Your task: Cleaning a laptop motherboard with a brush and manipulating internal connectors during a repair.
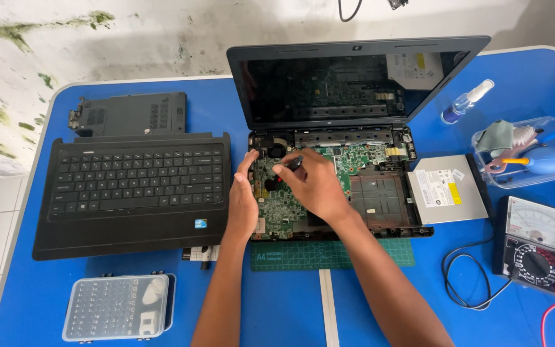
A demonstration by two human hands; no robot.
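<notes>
Both hands on an opened laptop

Centrally on the blue table (380, 302) sits my opened black laptop (354, 83), green motherboard (284, 199) exposed. Beside it lies a silver optical drive (448, 188) with white and yellow labels. My right hand (313, 186) pinches a small black tool (295, 162); my left hand (243, 199) braces the edge, fingers together.

Your right hand (313, 186) hides part of the motherboard (290, 199); its grip on the dark tool (293, 162) is unclear. The multimeter (534, 244) is cut off at the bench's right edge.
</notes>
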